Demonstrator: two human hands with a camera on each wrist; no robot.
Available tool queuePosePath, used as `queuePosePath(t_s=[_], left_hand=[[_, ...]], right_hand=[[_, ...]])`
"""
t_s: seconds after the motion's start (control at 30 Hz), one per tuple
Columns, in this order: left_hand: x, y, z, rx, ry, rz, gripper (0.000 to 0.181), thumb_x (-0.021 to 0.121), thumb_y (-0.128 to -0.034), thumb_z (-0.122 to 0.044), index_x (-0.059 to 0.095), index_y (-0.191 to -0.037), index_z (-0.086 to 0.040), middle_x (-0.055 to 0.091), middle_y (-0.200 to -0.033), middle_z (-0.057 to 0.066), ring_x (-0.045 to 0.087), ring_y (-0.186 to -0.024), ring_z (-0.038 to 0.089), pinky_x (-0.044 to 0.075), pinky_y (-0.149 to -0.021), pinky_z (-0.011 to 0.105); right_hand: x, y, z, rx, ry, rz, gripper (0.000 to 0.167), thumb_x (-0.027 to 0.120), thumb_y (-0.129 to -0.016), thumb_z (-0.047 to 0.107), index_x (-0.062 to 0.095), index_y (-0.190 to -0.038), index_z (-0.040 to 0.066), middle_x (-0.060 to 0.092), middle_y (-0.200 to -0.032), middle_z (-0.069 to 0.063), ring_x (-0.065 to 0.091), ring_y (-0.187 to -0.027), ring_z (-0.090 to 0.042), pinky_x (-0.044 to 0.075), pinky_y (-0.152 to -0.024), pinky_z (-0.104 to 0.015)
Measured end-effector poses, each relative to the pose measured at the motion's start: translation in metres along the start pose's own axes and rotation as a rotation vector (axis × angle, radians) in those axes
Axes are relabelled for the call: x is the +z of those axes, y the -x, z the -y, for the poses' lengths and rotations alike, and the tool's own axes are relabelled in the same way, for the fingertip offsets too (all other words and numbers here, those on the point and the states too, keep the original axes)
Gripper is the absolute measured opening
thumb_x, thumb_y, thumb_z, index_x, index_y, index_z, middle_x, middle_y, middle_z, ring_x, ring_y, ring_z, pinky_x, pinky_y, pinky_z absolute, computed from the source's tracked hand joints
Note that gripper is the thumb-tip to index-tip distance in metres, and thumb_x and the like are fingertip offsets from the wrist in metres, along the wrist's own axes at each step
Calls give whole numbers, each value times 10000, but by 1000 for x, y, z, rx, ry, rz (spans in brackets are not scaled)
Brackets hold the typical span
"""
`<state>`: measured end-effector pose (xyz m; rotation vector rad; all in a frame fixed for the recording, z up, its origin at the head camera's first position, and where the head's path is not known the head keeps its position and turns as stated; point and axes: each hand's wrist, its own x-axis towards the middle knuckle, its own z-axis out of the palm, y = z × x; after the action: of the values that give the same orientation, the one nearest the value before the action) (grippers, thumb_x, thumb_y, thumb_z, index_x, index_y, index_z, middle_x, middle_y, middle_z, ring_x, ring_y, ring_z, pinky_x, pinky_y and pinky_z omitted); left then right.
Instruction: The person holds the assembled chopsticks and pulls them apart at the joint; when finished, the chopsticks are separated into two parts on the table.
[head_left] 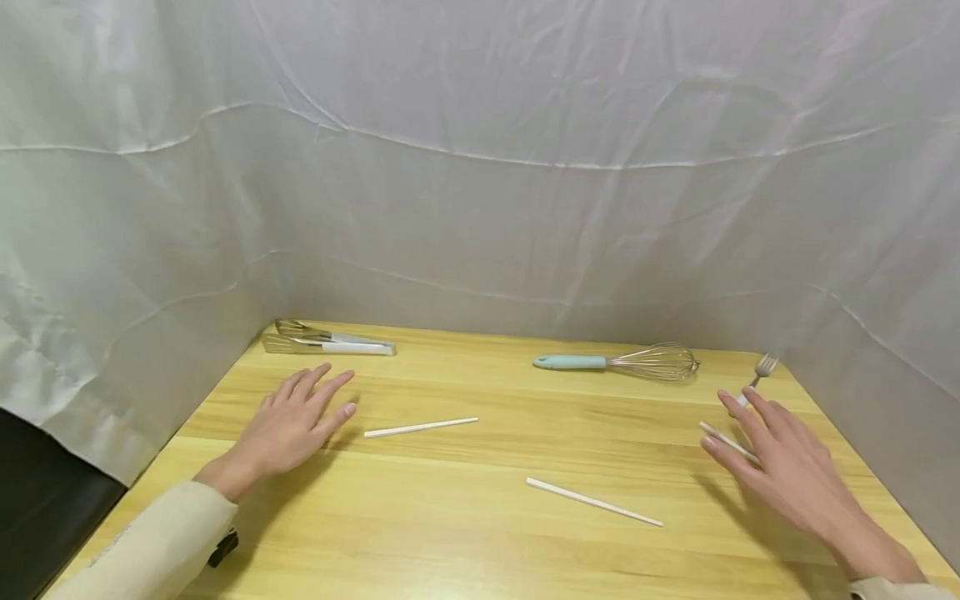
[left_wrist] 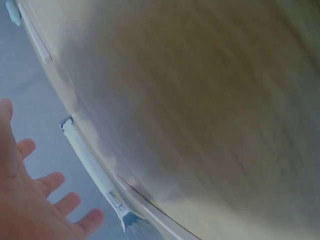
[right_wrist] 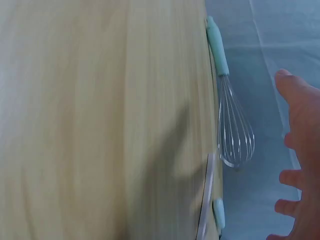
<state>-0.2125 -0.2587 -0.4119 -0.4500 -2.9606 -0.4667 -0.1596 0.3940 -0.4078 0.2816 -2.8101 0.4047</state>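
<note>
My left hand (head_left: 288, 425) hovers over the left of the table with its fingers spread and holds nothing. Just beyond its fingertips lie metal tongs (head_left: 356, 347) with white handles, also seen in the left wrist view as tongs (left_wrist: 90, 157). To its right is a thin white chopstick (head_left: 422, 427). My right hand (head_left: 795, 467), fingers apart, hangs above another chopstick (head_left: 723, 440), partly hidden behind it. That chopstick (right_wrist: 206, 197) lies apart from the hand in the right wrist view. A fork (head_left: 765, 367) lies past the right fingertips, its handle partly covered.
A whisk (head_left: 573, 362) with a pale blue-green handle lies near the back edge. Nearer the front is a third chopstick (head_left: 592, 502), set diagonally. Grey-white cloth (head_left: 480, 225) encloses the wooden table (head_left: 420, 533) at the back and sides.
</note>
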Motion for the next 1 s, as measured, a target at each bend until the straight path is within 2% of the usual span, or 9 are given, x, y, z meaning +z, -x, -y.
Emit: queuePosePath(t_s=[0.17, 0.3, 0.47, 0.63, 0.73, 0.83, 1.0], left_hand=[[4, -3, -6, 49, 55, -40, 603, 477, -1152, -523, 441, -1663, -205, 357, -1726, 229, 334, -1540, 543, 282, -1150, 842], [7, -6, -11, 89, 108, -67, 586, 528, -1146, -481, 481, -1635, -162, 415, -1692, 234, 378, -1520, 515, 296, -1193, 772], [9, -9, -19, 111, 178, -64, 580, 566, -1135, -468, 501, -1618, -152, 451, -1670, 209, 404, -1512, 473, 323, -1203, 732], [12, -12, -23, 147, 206, -61, 563, 628, -1115, -427, 523, -1599, -160, 512, -1624, 168, 471, -1477, 435, 388, -1184, 707], [13, -11, -25, 154, 220, -58, 562, 672, -1094, -405, 539, -1587, -172, 553, -1578, 157, 513, -1443, 423, 421, -1158, 705], [14, -10, -26, 148, 260, -31, 565, 695, -1080, -407, 555, -1573, -169, 587, -1527, 144, 558, -1377, 403, 481, -1097, 675], [15, -10, -27, 154, 340, 25, 509, 711, -1068, -413, 620, -1496, -152, 655, -1402, 100, 631, -1203, 302, 552, -953, 503]], right_hand=[[2, -12, 17, -33, -37, -25, 798, 705, -1052, 465, 350, -1715, 197, 359, -1710, -284, 356, -1478, -626, 315, -1008, -842], [5, -20, 31, -67, -90, -33, 784, 742, -1035, 433, 392, -1696, 198, 413, -1670, -297, 393, -1449, -621, 340, -1019, -830], [10, -27, 48, -102, -180, -21, 760, 763, -1029, 391, 431, -1670, 155, 432, -1662, -281, 400, -1456, -602, 340, -1067, -829], [15, -35, 66, -130, -244, -12, 701, 759, -1038, 362, 475, -1635, 131, 466, -1653, -231, 428, -1478, -562, 363, -1082, -815], [19, -41, 76, -136, -272, 4, 683, 749, -1045, 375, 482, -1634, 157, 475, -1659, -200, 441, -1493, -530, 368, -1101, -809], [24, -48, 86, -142, -315, 26, 662, 739, -1054, 377, 487, -1631, 174, 485, -1662, -175, 467, -1492, -477, 422, -1115, -752], [35, -57, 102, -171, -379, 35, 610, 745, -1056, 341, 526, -1600, 173, 541, -1616, -137, 554, -1430, -379, 545, -1065, -620]])
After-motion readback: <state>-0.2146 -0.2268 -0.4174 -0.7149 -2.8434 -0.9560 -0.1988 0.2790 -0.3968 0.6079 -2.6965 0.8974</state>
